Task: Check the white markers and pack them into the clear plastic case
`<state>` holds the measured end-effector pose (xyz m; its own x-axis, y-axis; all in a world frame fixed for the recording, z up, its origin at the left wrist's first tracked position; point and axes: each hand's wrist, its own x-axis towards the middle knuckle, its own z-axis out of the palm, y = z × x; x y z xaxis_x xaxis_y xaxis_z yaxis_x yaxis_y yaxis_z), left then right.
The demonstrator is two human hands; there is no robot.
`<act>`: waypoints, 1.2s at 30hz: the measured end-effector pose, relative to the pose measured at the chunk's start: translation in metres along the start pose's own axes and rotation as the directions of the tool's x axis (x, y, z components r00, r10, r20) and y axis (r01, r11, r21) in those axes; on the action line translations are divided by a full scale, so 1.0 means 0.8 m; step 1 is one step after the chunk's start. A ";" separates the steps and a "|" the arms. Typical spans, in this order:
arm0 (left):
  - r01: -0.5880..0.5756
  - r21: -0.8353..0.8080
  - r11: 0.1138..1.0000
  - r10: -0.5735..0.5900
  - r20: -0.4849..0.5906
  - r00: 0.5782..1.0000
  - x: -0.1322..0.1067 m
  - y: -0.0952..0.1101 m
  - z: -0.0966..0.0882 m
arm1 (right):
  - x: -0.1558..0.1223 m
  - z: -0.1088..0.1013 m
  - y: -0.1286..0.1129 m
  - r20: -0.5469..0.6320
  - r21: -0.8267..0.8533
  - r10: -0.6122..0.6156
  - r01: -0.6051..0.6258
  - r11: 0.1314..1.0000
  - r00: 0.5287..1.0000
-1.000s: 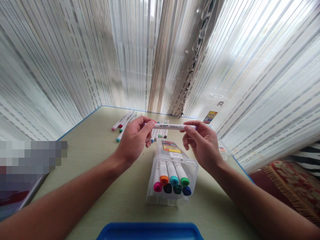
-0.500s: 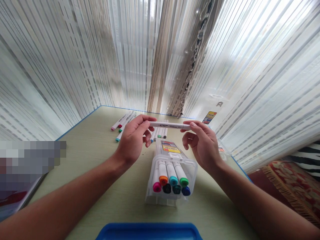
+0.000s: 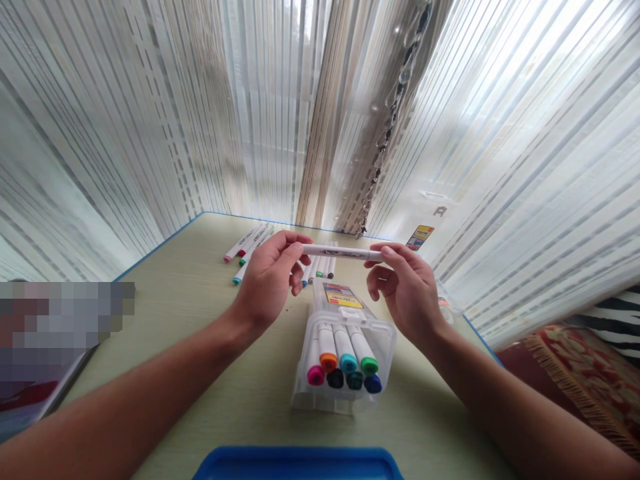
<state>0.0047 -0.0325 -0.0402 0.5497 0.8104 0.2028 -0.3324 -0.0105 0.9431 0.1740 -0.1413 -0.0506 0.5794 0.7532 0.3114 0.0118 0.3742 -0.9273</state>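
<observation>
A white marker [image 3: 343,252] lies level in the air between my two hands. My left hand [image 3: 273,277] pinches its left end between thumb and fingers. The right end is gripped the same way by my right hand [image 3: 405,287]. Below the marker sits a clear plastic case [image 3: 385,337] on the table, its near end open. Several markers lie inside it, with pink, orange [image 3: 329,363], light blue, green, blue and dark cap ends facing me. A yellow label [image 3: 344,295] is on top of the case.
Several loose markers [image 3: 249,241] lie at the back left of the green table [image 3: 175,293], and more [image 3: 325,265] behind the case. A clear lid [image 3: 447,300] stands partly hidden behind my right hand. A blue object [image 3: 300,463] is at the near edge; striped curtains hang behind.
Both hands keep the same hold on the marker. The view has shifted very slightly; nothing else visibly differs.
</observation>
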 end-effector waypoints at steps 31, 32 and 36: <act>-0.086 -0.019 0.996 0.085 -0.047 0.995 -0.001 0.004 0.000 | -0.003 -0.001 0.007 0.082 -0.146 -0.121 0.132 0.980 0.989; -0.102 -0.025 0.994 0.101 -0.057 0.993 -0.001 0.004 0.000 | -0.003 -0.001 0.009 0.117 -0.198 -0.132 0.153 0.968 0.984; -0.173 -0.031 0.985 0.171 -0.045 0.984 -0.002 0.007 0.000 | -0.005 -0.005 0.017 0.314 -0.426 -0.113 0.246 0.871 0.943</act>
<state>0.0020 -0.0336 -0.0349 0.4499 0.8220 0.3492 -0.4458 -0.1321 0.8853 0.1753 -0.1418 -0.0652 0.2894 0.8375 0.4635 0.4996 0.2809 -0.8194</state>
